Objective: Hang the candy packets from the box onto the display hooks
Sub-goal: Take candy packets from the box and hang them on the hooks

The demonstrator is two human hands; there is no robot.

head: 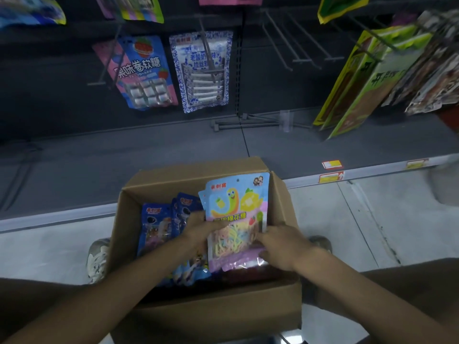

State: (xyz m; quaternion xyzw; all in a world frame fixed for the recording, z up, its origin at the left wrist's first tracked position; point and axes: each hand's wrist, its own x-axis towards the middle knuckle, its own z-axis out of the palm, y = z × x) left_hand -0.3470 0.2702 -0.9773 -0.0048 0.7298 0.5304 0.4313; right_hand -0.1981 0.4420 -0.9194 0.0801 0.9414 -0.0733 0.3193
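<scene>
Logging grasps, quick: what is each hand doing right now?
Left hand: grips the pastel candy packet at its left edge.
Right hand: grips the same packet's lower right.

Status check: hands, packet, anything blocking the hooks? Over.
Left hand and right hand both grip the pastel packet, upright in the box. Not yet hung. Bare hooks right of the blue-white packet; nothing blocking seen.
</scene>
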